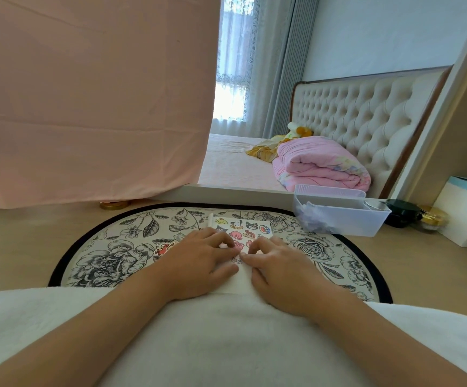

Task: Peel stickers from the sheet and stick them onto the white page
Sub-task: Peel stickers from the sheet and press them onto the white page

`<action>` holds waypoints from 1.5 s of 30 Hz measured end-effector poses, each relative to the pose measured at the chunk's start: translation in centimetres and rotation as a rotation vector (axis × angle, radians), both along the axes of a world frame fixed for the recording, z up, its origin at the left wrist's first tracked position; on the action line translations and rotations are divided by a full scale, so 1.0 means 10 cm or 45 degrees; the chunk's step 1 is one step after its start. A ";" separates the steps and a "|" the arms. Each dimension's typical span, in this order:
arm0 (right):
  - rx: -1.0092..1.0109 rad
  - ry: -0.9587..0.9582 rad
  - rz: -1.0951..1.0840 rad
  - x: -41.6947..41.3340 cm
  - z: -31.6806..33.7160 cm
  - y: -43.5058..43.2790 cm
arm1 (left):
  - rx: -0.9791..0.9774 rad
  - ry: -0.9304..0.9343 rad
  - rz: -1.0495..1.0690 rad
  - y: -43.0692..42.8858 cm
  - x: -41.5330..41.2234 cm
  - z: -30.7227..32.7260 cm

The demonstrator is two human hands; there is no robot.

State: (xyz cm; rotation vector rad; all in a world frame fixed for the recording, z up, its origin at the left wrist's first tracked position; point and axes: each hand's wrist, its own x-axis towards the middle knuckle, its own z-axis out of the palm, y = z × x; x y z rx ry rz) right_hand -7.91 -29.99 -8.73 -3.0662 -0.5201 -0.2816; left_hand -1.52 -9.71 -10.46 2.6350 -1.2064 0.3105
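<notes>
The left hand (198,255) and right hand (280,263) were both down on the sticker sheet (250,228), fingers curled, fingertips nearly meeting over a pink sticker (238,245) in the middle. Whether either hand had an edge pinched or was only pressing could not be told; the fingertips hid the spot.

The sheet lay flat at the centre of the floral mat (109,255), its cartoon rows showing beyond the knuckles. A white strip of paper (239,282) showed between the thumbs. It might have been the white page or the sheet's own margin; it was unclear which. A small red sticker (162,248) sat just left of the left hand.

To do the step well, the left hand likely needed to pin the backing right beside the sticker while a right fingernail lifted one corner, peeling low and slowly so thin parts did not tear. It would be best held by the very edge, keeping the glue off the skin.

A clear plastic bin (338,219) stood beyond the mat, well apart.
</notes>
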 end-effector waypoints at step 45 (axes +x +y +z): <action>-0.082 -0.039 -0.040 -0.02 -0.01 -0.07 | -0.017 -0.189 0.014 0.01 -0.11 0.04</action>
